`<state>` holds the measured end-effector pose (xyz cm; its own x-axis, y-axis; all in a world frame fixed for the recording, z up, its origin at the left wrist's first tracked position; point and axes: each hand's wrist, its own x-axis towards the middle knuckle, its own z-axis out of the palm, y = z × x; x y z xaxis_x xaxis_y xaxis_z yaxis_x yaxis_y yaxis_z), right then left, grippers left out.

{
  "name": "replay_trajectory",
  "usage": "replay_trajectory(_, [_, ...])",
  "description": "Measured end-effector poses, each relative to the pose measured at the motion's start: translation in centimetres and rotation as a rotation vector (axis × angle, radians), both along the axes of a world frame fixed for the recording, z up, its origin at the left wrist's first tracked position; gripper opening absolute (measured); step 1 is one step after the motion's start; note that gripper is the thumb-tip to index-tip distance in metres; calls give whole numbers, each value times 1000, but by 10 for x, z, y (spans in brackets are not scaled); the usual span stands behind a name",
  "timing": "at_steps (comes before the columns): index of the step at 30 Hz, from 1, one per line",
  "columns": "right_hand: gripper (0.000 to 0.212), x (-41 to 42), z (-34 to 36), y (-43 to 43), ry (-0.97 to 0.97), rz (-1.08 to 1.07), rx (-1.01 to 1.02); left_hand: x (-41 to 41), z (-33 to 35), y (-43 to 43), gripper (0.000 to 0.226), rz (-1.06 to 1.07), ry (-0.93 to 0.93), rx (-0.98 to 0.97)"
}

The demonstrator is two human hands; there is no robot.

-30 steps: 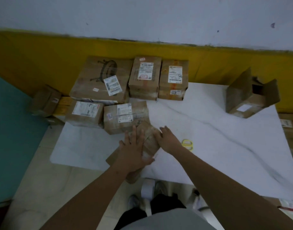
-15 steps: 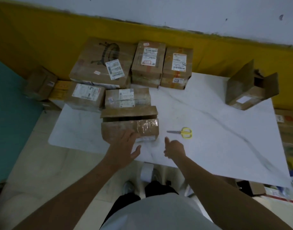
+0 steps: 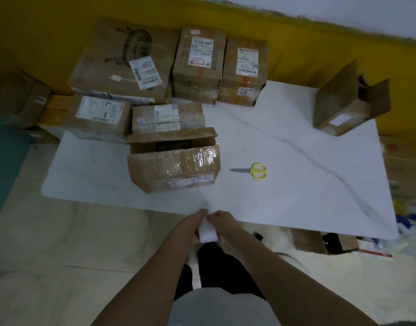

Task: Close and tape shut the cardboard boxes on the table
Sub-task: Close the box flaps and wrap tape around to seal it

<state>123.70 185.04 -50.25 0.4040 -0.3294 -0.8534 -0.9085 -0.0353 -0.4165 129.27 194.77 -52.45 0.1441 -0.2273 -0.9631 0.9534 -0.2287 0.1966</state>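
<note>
Gripping a white roll of tape (image 3: 208, 234) from both sides, the left hand (image 3: 189, 228) and right hand (image 3: 227, 228) curl their fingers round it just off the near edge of the table (image 3: 296, 196). Ahead of the hands, slightly to the left, the open cardboard box (image 3: 174, 168) sits with its flaps up and wrinkled clear tape across its front. Yellow-handled scissors (image 3: 255, 171) lie ahead and to the right, apart from that box. Beyond it, sealed labelled boxes (image 3: 197, 64) crowd together, blocking the far left. Far ahead on the right stands a second open box (image 3: 343, 107), flaps spread. To the right of the hands, a floor box (image 3: 308, 241) shows below the table.
</note>
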Motion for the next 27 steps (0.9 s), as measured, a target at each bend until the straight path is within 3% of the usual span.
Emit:
replay_trajectory(3, [16, 0, 34, -15, -39, 198, 1, 6, 19, -1, 19, 15, 62, 11])
replay_trajectory(6, [15, -4, 77, -31, -137, 258, -8, 16, 48, 3, 19, 13, 53, -12])
replay_trajectory(9, [23, 2, 122, -45, -234, 290, -48, 33, 93, 9, 22, -73, -175, 43])
replay_trajectory(15, [29, 60, 197, -42, -521, 444, -215, 88, 177, 34, 22, 37, -507, -115])
replay_trajectory(21, [31, 135, 217, -16, -655, 549, -289, 141, 208, 69, 3, 172, -650, -150])
replay_trajectory(27, [28, 192, 197, 6, -615, 717, -303, 178, 183, 89, 21, 238, -750, 92])
